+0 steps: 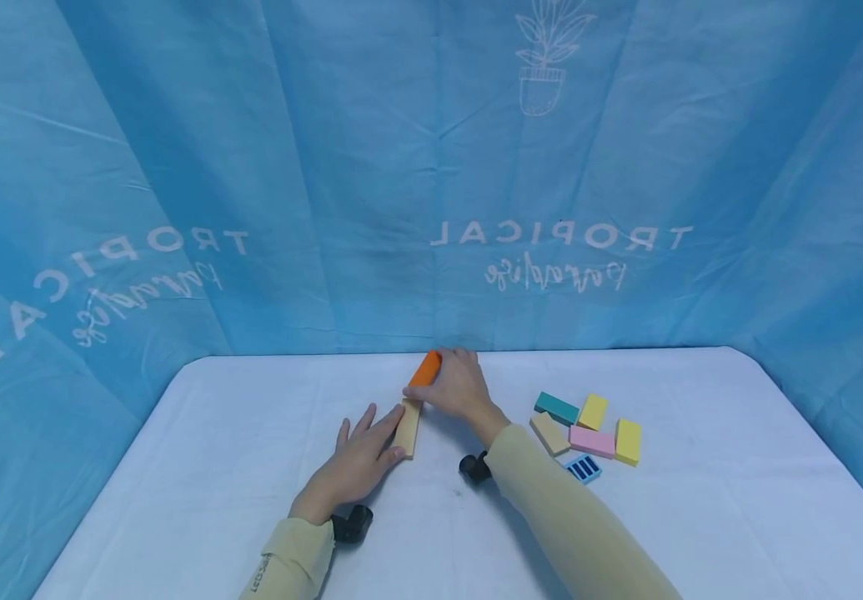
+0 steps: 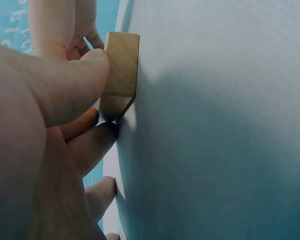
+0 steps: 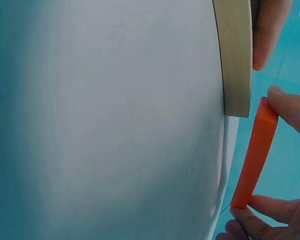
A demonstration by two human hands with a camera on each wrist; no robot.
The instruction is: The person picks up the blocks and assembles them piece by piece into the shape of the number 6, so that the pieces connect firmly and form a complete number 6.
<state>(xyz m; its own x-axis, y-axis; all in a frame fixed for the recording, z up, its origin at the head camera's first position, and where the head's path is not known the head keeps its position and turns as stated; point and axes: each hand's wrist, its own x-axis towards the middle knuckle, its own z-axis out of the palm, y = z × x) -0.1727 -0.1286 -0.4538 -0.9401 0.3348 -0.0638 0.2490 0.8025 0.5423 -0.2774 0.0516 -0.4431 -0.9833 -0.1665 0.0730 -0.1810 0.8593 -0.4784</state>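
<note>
My left hand (image 1: 356, 462) is at a plain wooden block (image 1: 406, 433) that lies on the white table. Its thumb is at the block's near end and its index finger along the left side, the other fingers spread over the cloth. Just past the far end of that block, my right hand (image 1: 461, 387) pinches an orange block (image 3: 256, 150) by its two ends, thumb at the near end and fingers at the far one. The orange block continues the line of the wooden one, and a small gap shows between them in the right wrist view.
Right of my hands lies a loose group: a teal block (image 1: 556, 408), two yellow blocks (image 1: 628, 442), a pink block (image 1: 592, 442), a wooden piece with angled corners (image 1: 549, 433) and a blue block with dark bars (image 1: 584, 468). A blue curtain (image 1: 371, 208) hangs behind the table.
</note>
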